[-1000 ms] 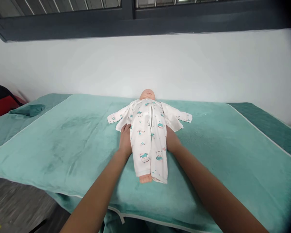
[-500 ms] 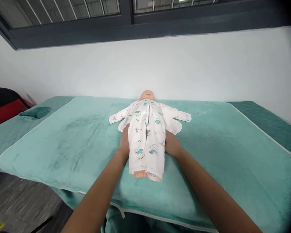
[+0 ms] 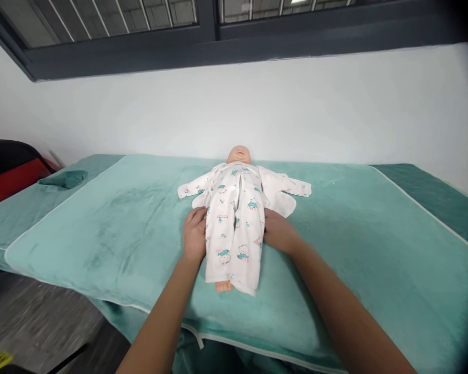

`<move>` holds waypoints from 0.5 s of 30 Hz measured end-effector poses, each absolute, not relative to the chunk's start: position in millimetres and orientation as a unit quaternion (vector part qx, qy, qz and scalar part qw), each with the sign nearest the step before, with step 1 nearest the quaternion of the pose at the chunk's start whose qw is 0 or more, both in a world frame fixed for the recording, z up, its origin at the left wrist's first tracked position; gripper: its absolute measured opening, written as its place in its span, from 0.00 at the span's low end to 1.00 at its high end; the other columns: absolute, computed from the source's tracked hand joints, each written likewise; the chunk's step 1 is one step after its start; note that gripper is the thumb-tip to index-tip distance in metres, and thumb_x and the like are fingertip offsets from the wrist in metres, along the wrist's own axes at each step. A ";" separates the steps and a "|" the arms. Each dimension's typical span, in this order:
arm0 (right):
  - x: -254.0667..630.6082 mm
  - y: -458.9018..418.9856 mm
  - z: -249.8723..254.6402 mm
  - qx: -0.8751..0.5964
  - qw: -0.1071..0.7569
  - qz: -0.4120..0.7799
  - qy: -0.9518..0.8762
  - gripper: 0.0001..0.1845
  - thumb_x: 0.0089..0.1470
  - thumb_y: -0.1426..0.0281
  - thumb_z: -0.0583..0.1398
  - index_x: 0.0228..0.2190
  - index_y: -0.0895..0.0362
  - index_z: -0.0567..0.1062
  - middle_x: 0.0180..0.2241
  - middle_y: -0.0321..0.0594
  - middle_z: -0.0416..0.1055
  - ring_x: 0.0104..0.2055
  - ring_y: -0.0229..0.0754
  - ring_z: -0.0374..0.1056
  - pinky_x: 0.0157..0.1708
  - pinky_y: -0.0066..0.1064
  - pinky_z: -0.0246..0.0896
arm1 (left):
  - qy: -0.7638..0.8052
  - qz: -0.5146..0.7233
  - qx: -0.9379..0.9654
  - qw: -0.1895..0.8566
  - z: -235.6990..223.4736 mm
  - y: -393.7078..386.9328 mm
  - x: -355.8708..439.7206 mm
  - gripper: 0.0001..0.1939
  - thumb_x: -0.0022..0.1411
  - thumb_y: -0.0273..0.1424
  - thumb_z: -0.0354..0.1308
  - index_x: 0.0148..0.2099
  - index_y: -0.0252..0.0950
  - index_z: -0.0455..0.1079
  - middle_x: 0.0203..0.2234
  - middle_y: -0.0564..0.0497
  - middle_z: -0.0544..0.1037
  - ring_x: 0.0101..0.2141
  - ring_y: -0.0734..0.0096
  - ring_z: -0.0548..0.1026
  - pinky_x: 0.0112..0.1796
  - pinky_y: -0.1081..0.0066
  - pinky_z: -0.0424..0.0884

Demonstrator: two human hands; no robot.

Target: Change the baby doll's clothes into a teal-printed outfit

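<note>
A baby doll (image 3: 237,154) lies on its back on a teal towel (image 3: 113,218), dressed in a white printed romper (image 3: 236,223) with its sleeves spread out. One bare foot (image 3: 223,285) sticks out of the left leg opening. My left hand (image 3: 194,232) rests against the romper's left side at hip height, fingers curled on the cloth edge. My right hand (image 3: 277,232) presses against the romper's right side, its fingertips tucked under the cloth.
The towel covers a padded table that ends at a white wall below a dark window frame. A folded dark green cloth (image 3: 64,178) lies at the far left. A black and red object (image 3: 11,171) stands beyond the left edge. Grey floor shows bottom left.
Both hands have slid a little down the doll's sides toward me, and the romper legs have been drawn closer together. The view has shifted slightly.
</note>
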State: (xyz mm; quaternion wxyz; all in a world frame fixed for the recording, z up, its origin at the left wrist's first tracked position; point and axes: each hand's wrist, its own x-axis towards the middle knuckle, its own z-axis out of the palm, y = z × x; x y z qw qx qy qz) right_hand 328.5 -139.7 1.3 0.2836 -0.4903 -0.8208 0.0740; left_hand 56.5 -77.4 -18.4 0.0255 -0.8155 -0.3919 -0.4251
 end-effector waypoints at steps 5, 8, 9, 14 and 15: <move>337.3 -157.3 16.2 -0.494 0.278 0.166 -0.807 0.14 0.56 0.75 0.57 0.36 0.51 0.82 0.43 0.39 0.78 0.48 0.46 0.72 0.47 0.35 0.68 | -0.406 -0.429 -0.807 0.003 -19.4 -76.5 55.4 0.10 0.63 0.26 0.55 0.37 0.38 0.79 0.40 0.46 0.82 0.49 0.56 0.72 0.48 0.57 0.70; 343.0 -161.0 19.2 -0.512 0.324 0.205 -0.768 0.13 0.60 0.68 0.56 0.32 0.52 0.80 0.34 0.37 0.77 0.37 0.42 0.72 0.38 0.32 0.66 | -0.464 -0.436 -0.769 -0.059 -18.7 -78.8 56.8 0.12 0.61 0.23 0.52 0.34 0.38 0.77 0.37 0.47 0.81 0.44 0.60 0.74 0.48 0.61 0.71; 346.4 -160.1 17.9 -0.533 0.362 0.193 -0.740 0.13 0.61 0.66 0.55 0.33 0.53 0.80 0.33 0.37 0.76 0.36 0.42 0.71 0.38 0.32 0.66 | -0.490 -0.446 -0.745 -0.076 -18.2 -79.4 57.1 0.13 0.61 0.22 0.51 0.35 0.38 0.77 0.40 0.47 0.80 0.45 0.62 0.74 0.48 0.62 0.71; 375.0 -146.4 0.2 -0.754 0.413 -0.002 -0.511 0.18 0.58 0.62 0.57 0.44 0.59 0.76 0.45 0.53 0.74 0.45 0.51 0.70 0.47 0.43 0.63 | -0.614 -0.429 -0.657 -0.082 -9.3 -62.9 56.4 0.16 0.64 0.30 0.51 0.52 0.35 0.72 0.54 0.39 0.71 0.52 0.57 0.73 0.50 0.61 0.71; 380.2 -143.1 -2.7 -0.798 0.368 -0.019 -0.476 0.20 0.57 0.60 0.58 0.45 0.60 0.76 0.47 0.57 0.73 0.47 0.55 0.69 0.48 0.45 0.63 | -0.640 -0.394 -0.655 -0.082 -5.7 -55.1 56.0 0.18 0.64 0.33 0.53 0.55 0.34 0.70 0.54 0.38 0.71 0.50 0.55 0.74 0.49 0.60 0.71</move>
